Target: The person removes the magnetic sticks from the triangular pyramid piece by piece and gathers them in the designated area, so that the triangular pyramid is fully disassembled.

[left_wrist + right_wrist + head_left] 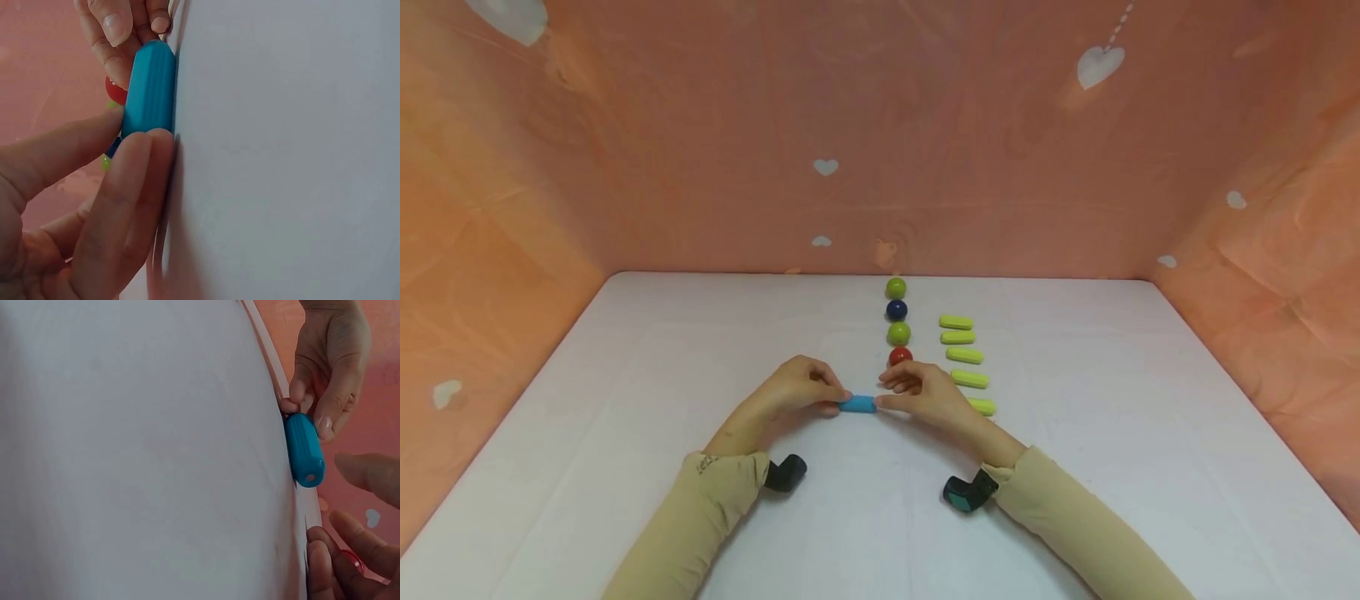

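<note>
A blue, ridged, long bead (pixel 858 404) with a hole in its end lies on the white table in front of the person. My left hand (pixel 801 386) pinches its left end between thumb and fingers, seen closely in the left wrist view. Beside the bead's other end is my right hand (pixel 928 396), fingers apart and slightly bent; the right wrist view shows a gap between them and the blue bead (pixel 305 450). Just beyond the right hand sits a red ball (pixel 900 356), partly covered by its fingers.
Behind the red ball, a green ball (pixel 898 334), a dark blue ball (pixel 897 310) and another green ball (pixel 896 288) run in a line toward the back edge. Several yellow-green long beads (pixel 964 356) form a column to the right. An orange cloth (pixel 880 125) surrounds the table.
</note>
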